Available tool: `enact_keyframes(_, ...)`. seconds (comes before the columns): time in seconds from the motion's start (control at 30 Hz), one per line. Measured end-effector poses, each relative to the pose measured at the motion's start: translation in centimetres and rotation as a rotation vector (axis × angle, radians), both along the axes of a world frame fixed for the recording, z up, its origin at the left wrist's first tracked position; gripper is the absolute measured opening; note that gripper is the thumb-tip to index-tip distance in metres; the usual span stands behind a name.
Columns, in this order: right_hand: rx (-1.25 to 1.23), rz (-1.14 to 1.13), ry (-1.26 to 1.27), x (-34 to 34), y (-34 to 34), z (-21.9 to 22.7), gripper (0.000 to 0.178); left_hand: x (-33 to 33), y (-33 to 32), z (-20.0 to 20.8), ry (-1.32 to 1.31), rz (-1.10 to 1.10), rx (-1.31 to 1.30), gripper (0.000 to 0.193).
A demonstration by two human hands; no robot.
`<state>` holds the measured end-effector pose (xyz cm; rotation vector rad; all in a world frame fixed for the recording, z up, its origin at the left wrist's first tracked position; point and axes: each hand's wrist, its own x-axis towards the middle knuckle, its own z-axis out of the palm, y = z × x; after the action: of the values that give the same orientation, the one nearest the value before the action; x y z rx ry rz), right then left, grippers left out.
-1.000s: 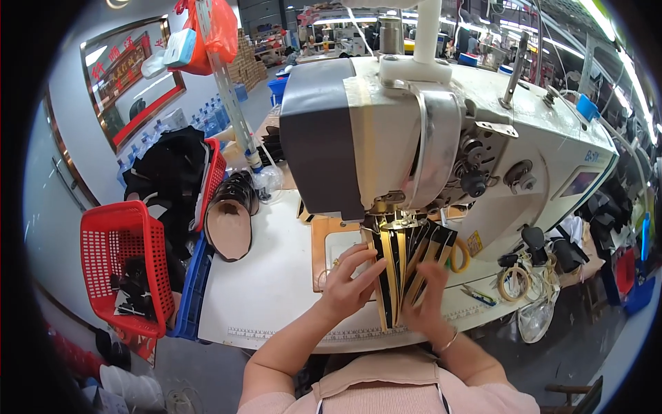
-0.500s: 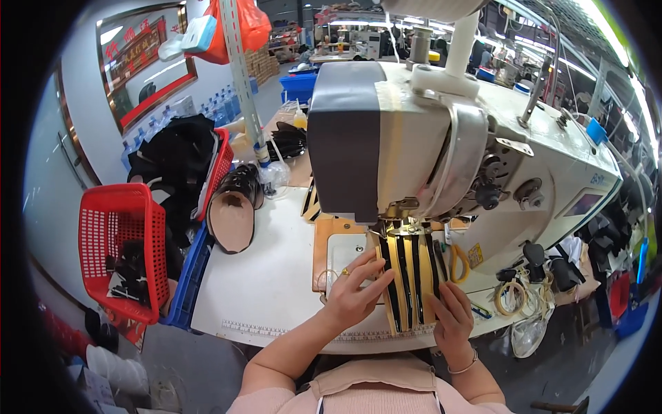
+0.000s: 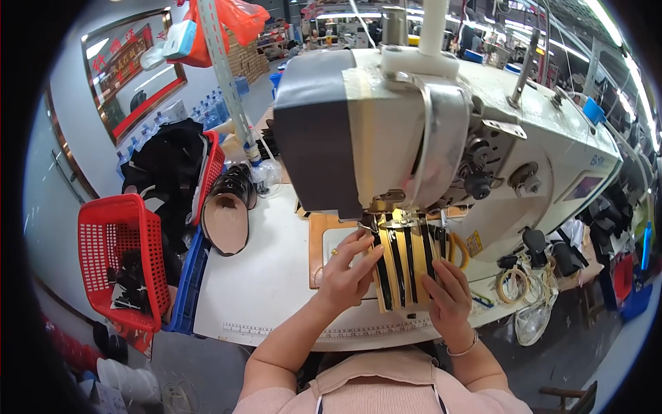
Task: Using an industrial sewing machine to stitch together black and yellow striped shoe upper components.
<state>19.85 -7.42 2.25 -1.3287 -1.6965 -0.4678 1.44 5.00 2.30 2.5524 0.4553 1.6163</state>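
A panel of black and tan strips lies under the presser foot of a large sewing machine, its loose end toward me. My left hand rests on the panel's left edge with fingers stretched and spread, the foremost close to the foot. On the right edge lies my right hand, fingers extended over the strips and thumb lower down. Both hands touch the panel from above without visibly gripping it. The machine head hides the panel's far part and the needle tip.
Orange-handled scissors lie right of the panel. Tape rolls hang at the table's right edge. Left on the white table are a shoe-shaped piece and dark shoes. A red basket holds black scraps; a blue crate stands beside it.
The striped panel has slid away from me, further under the machine, and its near end is now farther from the table edge. Both hands have moved slightly forward with it.
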Motion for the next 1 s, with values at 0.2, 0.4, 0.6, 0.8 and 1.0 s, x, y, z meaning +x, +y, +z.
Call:
enact_keyframes(0.2, -0.009, 0.028, 0.311, 1.0, 0.2, -3.8, 0.029, -0.4, -3.5, -1.6, -0.039, 0.033, 0.146, 0.030)
enact_keyframes(0.4, 0.049, 0.031, 0.119, 1.3, -0.7, -1.1, 0.027, -1.1, -4.5, -1.9, -0.030, 0.006, 0.133, 0.026)
enact_keyframes(0.6, 0.034, 0.044, 0.116, 2.0, 0.7, -0.7, 0.033, -0.7, -3.4, -0.7, -0.020, 0.032, 0.150, 0.028)
enact_keyframes(0.8, 0.037, 0.046, 0.111, 2.1, 2.5, 0.1, 0.036, -0.4, -0.9, -0.2, -0.024, 0.005, 0.123, 0.025)
enact_keyframes(1.0, 0.013, 0.035, 0.073, 2.5, 4.6, 0.7, 0.039, -0.1, 1.4, -0.1, -0.028, -0.003, 0.096, 0.029)
